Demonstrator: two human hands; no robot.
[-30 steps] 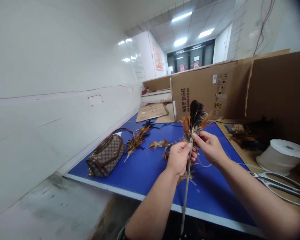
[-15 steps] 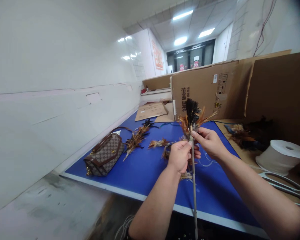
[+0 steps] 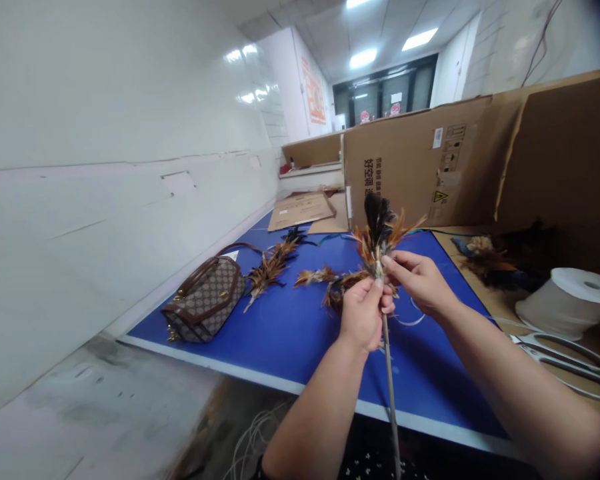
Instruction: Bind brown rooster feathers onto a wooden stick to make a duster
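Note:
My left hand is closed around a thin grey stick that runs down past the table's front edge. A tuft of black and orange feathers fans out at the stick's top. My right hand pinches the base of that tuft, just above my left fingers. A thin white thread loops on the blue table under my hands. Loose brown feather bundles lie just left of my hands.
A patterned brown handbag sits at the table's left front. More feathers lie behind it. Cardboard boxes wall off the back and right. A white spool, scissors and a dark feather pile lie at the right.
The stick swung from slanting left to nearly upright. Both hands stayed on it, close together, with the feather tuft shifting slightly left. The view tilted down a little.

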